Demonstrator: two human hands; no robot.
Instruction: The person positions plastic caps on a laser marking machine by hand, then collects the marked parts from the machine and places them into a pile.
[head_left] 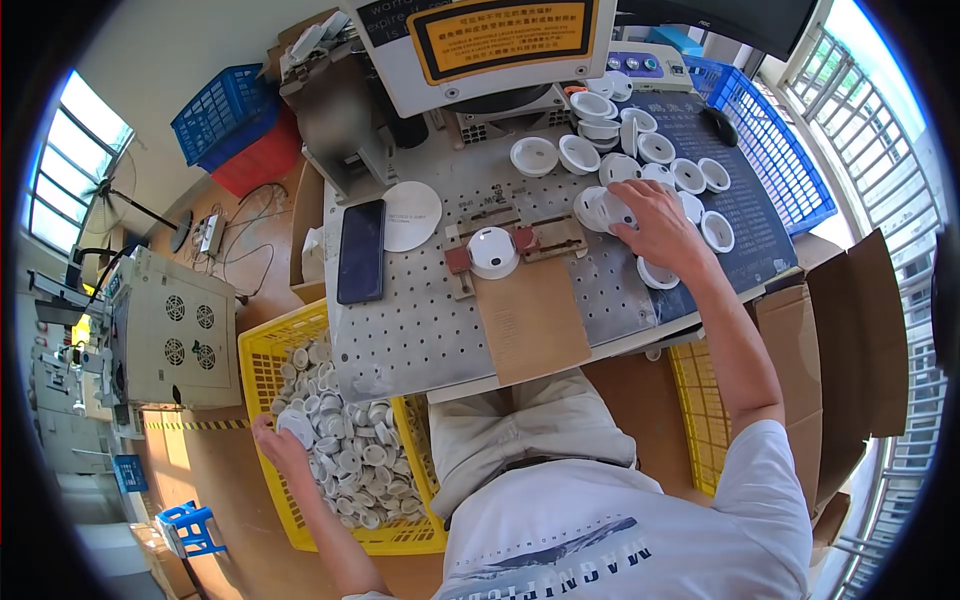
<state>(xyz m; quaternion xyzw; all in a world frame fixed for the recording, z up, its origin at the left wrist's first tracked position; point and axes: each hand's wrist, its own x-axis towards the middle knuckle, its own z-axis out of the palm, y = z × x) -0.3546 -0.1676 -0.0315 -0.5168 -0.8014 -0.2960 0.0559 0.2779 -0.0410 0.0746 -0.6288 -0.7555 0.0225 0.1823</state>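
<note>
My left hand (280,448) is closed on a white plastic lid (295,428) above the yellow basket (262,342), where many more white lids (352,455) lie heaped. Over the right part of the metal worktable, my right hand (660,222) grips another white lid (617,212) by its edge, with other lids right beside it. Between the red-brown jaws of a small fixture (528,240) in the middle sits one white lid (492,256), top side up. A strip of brown cardboard (533,322) lies in front of that fixture.
Loose lids (534,156) spread over the table's back right. A phone (361,252) and a round white disc (412,216) lie left of the fixture. A machine head with a warning label (505,40) overhangs the table. Right are a mouse (719,126), blue basket (790,165) and cardboard box (795,350).
</note>
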